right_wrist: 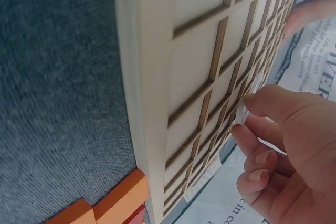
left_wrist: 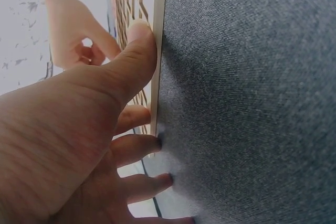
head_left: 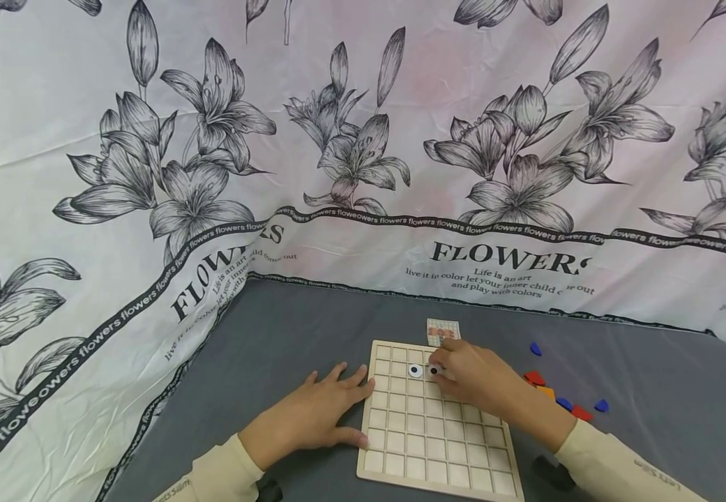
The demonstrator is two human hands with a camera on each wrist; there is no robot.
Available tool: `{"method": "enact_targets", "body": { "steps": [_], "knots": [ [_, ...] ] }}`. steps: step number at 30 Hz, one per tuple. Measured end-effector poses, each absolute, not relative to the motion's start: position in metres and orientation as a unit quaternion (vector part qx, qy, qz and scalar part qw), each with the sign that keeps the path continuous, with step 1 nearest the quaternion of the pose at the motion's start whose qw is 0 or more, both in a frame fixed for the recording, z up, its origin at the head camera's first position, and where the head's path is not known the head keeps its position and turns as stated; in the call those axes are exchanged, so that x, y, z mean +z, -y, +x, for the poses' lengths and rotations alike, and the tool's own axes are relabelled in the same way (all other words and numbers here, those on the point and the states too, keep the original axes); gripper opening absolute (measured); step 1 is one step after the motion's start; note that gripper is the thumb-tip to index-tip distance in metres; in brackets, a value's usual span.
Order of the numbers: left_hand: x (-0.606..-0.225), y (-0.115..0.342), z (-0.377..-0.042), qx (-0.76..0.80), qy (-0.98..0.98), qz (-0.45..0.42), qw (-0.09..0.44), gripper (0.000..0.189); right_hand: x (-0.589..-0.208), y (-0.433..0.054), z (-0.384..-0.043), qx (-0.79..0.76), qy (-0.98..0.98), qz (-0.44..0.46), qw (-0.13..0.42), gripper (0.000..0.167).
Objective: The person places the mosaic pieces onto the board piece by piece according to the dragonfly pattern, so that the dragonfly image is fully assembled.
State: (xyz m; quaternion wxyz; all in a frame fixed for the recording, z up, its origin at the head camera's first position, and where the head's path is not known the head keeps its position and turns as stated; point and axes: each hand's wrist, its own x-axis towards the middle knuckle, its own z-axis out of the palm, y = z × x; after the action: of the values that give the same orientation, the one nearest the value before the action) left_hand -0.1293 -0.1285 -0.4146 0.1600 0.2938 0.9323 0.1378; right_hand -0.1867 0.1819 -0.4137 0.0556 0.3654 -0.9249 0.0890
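A square wooden grid board [head_left: 398, 442] lies on the grey cloth, divided into small raised-edge cells. My left hand [head_left: 319, 413] rests at its left edge with fingers spread, thumb and fingertips touching the frame. Near the board's far side, my right hand [head_left: 477, 375] pinches a white disc with a black dot [head_left: 434, 371], like a cartoon eye, between thumb and index finger. From the right wrist view, this disc [right_wrist: 242, 112] appears edge-on, close over the cells. A matching eye disc [head_left: 416, 371] sits in the grid just to its left.
Beyond the board's far edge lies a small printed card [head_left: 443, 330] with a grid pattern. Several loose pieces are scattered right of the board: red [head_left: 581, 413], orange [head_left: 547, 394] and blue [head_left: 601, 405]. A flower-printed curtain [head_left: 350, 244] hangs behind the table.
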Motion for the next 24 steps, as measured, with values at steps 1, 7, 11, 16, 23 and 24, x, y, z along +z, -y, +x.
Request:
{"method": "enact_targets", "body": {
  "steps": [1,7,11,16,23,24],
  "knots": [
    [-0.4148,0.1286,-0.1292,0.138,-0.932,0.294,0.16,0.089,-0.4141,-0.1816,-0.1867,0.086,0.925,0.367,0.059,0.017],
    [-0.4161,0.1293,-0.1295,0.14,-0.932,0.295,0.157,0.089,-0.4146,-0.1785,-0.1875,0.07,0.922,0.373,0.073,0.017],
    [-0.4164,0.1298,-0.1294,0.14,-0.932,0.297,0.155,0.088,-0.4162,-0.1777,-0.1875,0.061,0.922,0.374,0.077,0.017],
    [-0.4164,0.1301,-0.1291,0.14,-0.931,0.3,0.154,0.088,-0.4162,-0.1772,-0.1861,0.059,0.922,0.374,0.083,0.018],
    [-0.4178,0.1308,-0.1293,0.135,-0.933,0.298,0.148,0.088,-0.4158,-0.1761,-0.1828,0.063,0.923,0.368,0.087,0.015],
    [-0.4182,0.1308,-0.1293,0.135,-0.933,0.299,0.147,0.088,-0.4166,-0.1762,-0.1826,0.062,0.924,0.368,0.086,0.014]
  ]
}}
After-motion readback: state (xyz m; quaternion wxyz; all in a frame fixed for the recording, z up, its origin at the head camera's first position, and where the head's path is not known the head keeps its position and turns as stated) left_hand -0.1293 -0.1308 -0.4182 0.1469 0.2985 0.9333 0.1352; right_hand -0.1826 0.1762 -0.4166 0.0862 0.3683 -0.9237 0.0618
